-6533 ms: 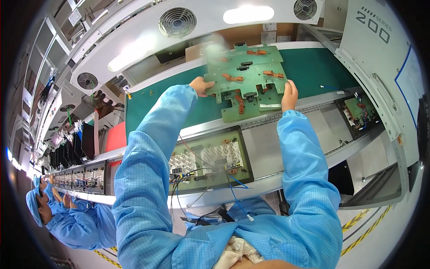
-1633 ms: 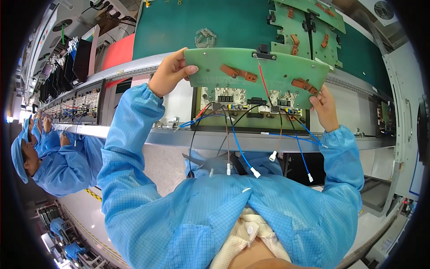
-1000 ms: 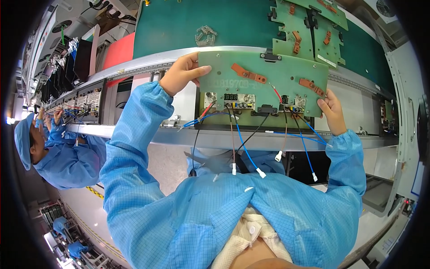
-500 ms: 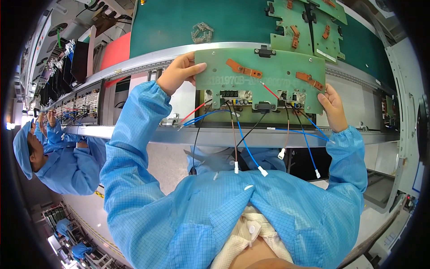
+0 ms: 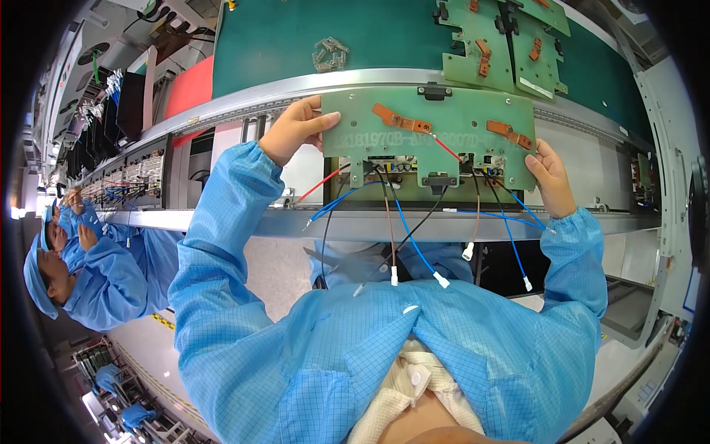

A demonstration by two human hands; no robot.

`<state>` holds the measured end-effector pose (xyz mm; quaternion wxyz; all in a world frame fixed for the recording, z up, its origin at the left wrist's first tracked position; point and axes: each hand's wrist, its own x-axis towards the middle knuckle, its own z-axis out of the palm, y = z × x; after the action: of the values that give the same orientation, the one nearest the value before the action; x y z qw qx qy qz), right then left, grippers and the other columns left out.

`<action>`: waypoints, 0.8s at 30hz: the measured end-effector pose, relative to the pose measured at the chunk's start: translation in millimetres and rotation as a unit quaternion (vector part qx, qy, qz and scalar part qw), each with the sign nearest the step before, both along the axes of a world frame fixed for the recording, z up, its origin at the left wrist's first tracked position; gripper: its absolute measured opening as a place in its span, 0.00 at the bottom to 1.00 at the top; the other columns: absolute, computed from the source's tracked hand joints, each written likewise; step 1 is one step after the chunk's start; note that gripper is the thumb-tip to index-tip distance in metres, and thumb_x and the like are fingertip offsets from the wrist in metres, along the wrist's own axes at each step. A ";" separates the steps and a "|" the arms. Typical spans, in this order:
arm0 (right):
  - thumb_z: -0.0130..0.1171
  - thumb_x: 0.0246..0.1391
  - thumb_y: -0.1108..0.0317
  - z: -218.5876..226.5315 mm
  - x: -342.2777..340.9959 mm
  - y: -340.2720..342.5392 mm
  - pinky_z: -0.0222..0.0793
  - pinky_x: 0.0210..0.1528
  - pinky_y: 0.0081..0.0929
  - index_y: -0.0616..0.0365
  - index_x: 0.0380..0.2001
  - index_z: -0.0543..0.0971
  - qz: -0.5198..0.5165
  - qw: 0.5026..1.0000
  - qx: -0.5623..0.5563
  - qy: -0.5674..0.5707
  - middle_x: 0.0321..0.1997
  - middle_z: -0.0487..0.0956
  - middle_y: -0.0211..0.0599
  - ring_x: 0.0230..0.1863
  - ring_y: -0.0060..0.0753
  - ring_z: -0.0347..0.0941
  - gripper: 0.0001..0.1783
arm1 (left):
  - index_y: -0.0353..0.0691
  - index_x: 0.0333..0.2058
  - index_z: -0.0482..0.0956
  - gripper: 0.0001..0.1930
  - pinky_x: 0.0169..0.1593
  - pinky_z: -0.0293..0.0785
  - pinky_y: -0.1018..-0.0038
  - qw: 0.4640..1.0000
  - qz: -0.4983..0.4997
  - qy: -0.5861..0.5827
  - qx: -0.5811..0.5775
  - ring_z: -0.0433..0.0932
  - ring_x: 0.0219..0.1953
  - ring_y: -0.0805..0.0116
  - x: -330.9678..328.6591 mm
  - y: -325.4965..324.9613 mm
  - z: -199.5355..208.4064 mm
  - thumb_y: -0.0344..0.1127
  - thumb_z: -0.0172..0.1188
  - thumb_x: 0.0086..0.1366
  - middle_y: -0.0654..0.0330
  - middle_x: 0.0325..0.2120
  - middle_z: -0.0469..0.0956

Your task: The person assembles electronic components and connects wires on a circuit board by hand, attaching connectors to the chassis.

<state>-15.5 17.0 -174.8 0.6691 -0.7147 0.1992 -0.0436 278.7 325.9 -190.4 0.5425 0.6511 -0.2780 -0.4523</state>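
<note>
A flat green fixture plate [image 5: 414,111] with two orange-brown swivel clips and black latches is held level in front of me, over circuit boards in a dark frame. My left hand [image 5: 299,129] pinches its left edge, thumb on top. My right hand [image 5: 549,177] grips its lower right edge, thumb on top as well. Through the plate's cutouts show parts of a circuit board [image 5: 403,164]. Blue, brown, black and red wires come out there; a blue wire [image 5: 410,240] and others end in white connectors and hang over the front rail. The fingers beneath the plate are hidden.
A metal rail [image 5: 355,224] crosses in front of me. On the green mat [image 5: 384,41] lies a pile of small clear or metallic parts [image 5: 330,55]. More green fixture plates [image 5: 481,52] lie at the back right. Co-workers in blue [image 5: 111,281] work at the left.
The plate has shifted slightly toward me and now covers the small digit display that showed in the cutout. Both hands keep their hold. At the left, a second co-worker has come into view.
</note>
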 end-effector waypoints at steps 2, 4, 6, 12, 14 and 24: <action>0.49 0.58 0.59 -1.9 -0.1 -0.1 0.54 0.21 0.10 0.59 0.49 0.67 -0.004 1.000 0.003 0.001 0.29 0.74 0.22 0.23 0.09 0.64 0.20 | 0.34 0.47 0.68 0.19 0.28 0.72 0.82 1.000 -0.003 0.012 -0.009 0.76 0.27 0.77 -1.4 -0.7 -0.6 0.40 0.55 0.62 0.60 0.31 0.78; 0.49 0.58 0.58 -1.8 -1.2 0.5 0.54 0.21 0.10 0.59 0.49 0.67 -0.009 1.000 0.003 0.001 0.29 0.74 0.22 0.23 0.09 0.65 0.20 | 0.35 0.47 0.68 0.19 0.29 0.72 0.82 1.000 -0.003 0.010 -0.005 0.76 0.27 0.77 -2.9 0.2 -1.4 0.41 0.55 0.62 0.60 0.31 0.78; 0.49 0.58 0.58 -2.3 -1.3 -0.5 0.55 0.20 0.09 0.59 0.49 0.67 -0.006 1.000 0.003 0.004 0.29 0.74 0.22 0.24 0.08 0.66 0.20 | 0.35 0.47 0.68 0.19 0.29 0.72 0.82 1.000 -0.003 0.008 -0.001 0.76 0.26 0.77 -3.8 1.2 -2.1 0.41 0.55 0.62 0.60 0.30 0.77; 0.47 0.59 0.64 -4.1 1.8 -0.2 0.58 0.22 0.11 0.59 0.47 0.68 -0.013 1.000 0.019 0.003 0.29 0.75 0.25 0.24 0.11 0.67 0.15 | 0.35 0.45 0.69 0.18 0.30 0.73 0.81 1.000 0.005 -0.001 0.002 0.75 0.26 0.77 -5.5 0.0 -4.5 0.41 0.55 0.63 0.61 0.30 0.77; 0.47 0.59 0.64 -5.0 3.2 0.7 0.58 0.21 0.12 0.59 0.47 0.68 -0.015 1.000 0.026 0.005 0.29 0.75 0.25 0.24 0.11 0.67 0.16 | 0.35 0.44 0.69 0.17 0.30 0.73 0.81 1.000 0.005 -0.001 0.007 0.75 0.27 0.77 -2.1 1.2 -6.4 0.41 0.55 0.63 0.61 0.31 0.76; 0.47 0.59 0.62 -12.1 2.6 8.2 0.59 0.18 0.11 0.59 0.47 0.68 -0.059 0.998 0.029 0.022 0.26 0.75 0.25 0.19 0.11 0.67 0.16 | 0.35 0.44 0.69 0.16 0.27 0.71 0.82 1.000 0.010 0.008 0.016 0.73 0.26 0.78 -4.0 -0.4 -7.2 0.41 0.54 0.63 0.63 0.29 0.75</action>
<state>-12.9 25.2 -186.9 0.6813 -0.6827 0.2569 -0.0609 274.7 325.5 -197.6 0.5388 0.6587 -0.2605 -0.4561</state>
